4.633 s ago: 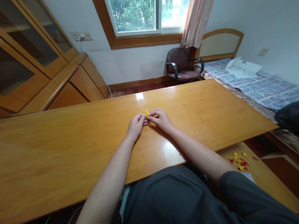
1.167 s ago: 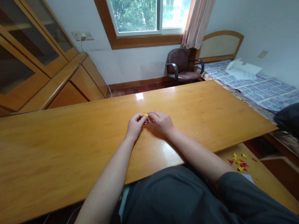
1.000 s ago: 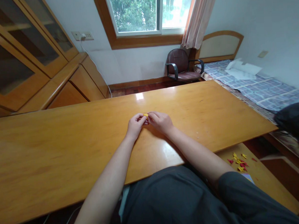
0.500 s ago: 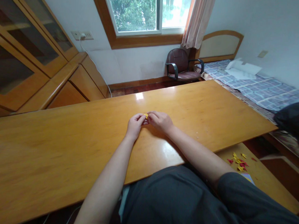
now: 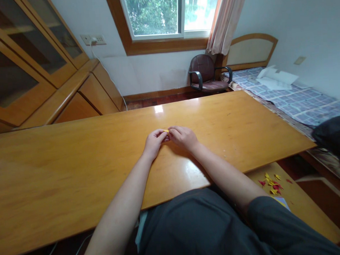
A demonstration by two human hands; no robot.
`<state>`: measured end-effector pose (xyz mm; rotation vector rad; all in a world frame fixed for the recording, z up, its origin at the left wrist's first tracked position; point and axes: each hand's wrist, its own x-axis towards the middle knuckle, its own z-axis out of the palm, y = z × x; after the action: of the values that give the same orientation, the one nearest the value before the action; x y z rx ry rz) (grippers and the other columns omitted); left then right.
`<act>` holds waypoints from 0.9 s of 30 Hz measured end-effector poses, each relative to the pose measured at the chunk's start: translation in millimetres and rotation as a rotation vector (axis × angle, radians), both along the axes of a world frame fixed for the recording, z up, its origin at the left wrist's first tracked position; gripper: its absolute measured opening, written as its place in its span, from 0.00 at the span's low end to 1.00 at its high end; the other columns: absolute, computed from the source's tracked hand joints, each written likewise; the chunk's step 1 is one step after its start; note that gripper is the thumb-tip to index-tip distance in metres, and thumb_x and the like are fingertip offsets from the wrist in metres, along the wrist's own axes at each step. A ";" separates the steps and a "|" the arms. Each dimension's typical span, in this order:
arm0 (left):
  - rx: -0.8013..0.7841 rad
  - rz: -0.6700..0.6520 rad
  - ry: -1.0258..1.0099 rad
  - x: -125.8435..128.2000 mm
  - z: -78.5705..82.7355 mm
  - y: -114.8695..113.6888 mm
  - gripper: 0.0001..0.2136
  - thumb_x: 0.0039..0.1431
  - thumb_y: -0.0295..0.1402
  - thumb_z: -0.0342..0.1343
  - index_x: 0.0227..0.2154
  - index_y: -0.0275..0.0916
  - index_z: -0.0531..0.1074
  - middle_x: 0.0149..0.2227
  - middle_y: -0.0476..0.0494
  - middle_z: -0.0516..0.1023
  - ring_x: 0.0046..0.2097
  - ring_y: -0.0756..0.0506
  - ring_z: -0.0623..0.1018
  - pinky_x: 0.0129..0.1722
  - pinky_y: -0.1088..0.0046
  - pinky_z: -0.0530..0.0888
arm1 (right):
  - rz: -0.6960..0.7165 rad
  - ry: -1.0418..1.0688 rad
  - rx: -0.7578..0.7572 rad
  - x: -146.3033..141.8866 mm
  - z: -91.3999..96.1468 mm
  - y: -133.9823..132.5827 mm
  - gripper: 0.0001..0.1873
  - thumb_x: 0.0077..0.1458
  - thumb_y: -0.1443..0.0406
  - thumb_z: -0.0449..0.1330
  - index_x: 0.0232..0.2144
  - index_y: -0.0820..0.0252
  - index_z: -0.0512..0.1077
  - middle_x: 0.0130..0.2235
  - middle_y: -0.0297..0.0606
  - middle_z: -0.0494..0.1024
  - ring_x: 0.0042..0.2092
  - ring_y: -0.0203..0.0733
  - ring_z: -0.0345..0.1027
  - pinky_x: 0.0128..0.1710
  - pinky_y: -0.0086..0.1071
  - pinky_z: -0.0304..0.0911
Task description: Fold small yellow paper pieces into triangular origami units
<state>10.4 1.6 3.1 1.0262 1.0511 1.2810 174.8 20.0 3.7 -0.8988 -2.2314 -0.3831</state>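
Both my hands rest together on the long wooden table (image 5: 76,164). My left hand (image 5: 153,143) and my right hand (image 5: 183,137) meet fingertip to fingertip, pinched on a small yellow folded paper piece (image 5: 166,131). Only a sliver of the paper shows between the fingers; the rest is hidden by them. Both hands press low against the tabletop.
Several small yellow and red folded paper pieces (image 5: 272,183) lie on a lower wooden surface at my right. A brown office chair (image 5: 207,74) stands beyond the table, a bed (image 5: 297,100) along the right wall, wooden cabinets (image 5: 31,73) on the left.
The yellow paper stood up above the fingers 4.6 s ago; now it is pressed down and mostly hidden. My hands have stayed in the same spot.
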 end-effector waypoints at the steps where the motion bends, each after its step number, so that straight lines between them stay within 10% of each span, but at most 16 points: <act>1: -0.005 -0.003 0.003 -0.6 -0.4 0.3 0.11 0.45 0.38 0.66 0.28 0.35 0.77 0.29 0.48 0.78 0.32 0.50 0.77 0.38 0.72 0.76 | 0.003 -0.004 -0.005 0.4 0.5 -0.1 0.12 0.66 0.63 0.50 0.36 0.60 0.72 0.42 0.41 0.80 0.35 0.35 0.72 0.35 0.28 0.61; 27: -0.030 -0.030 -0.017 -0.2 -3.0 2.0 0.12 0.46 0.39 0.64 0.28 0.35 0.77 0.27 0.48 0.77 0.29 0.51 0.75 0.35 0.75 0.73 | 0.024 -0.057 -0.016 4.5 -1.9 2.3 0.13 0.66 0.63 0.50 0.36 0.61 0.72 0.42 0.42 0.80 0.36 0.36 0.72 0.36 0.29 0.61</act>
<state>10.2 3.6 0.2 1.0033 1.0359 1.2441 179.3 22.3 1.7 -0.8781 -2.2983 -0.3848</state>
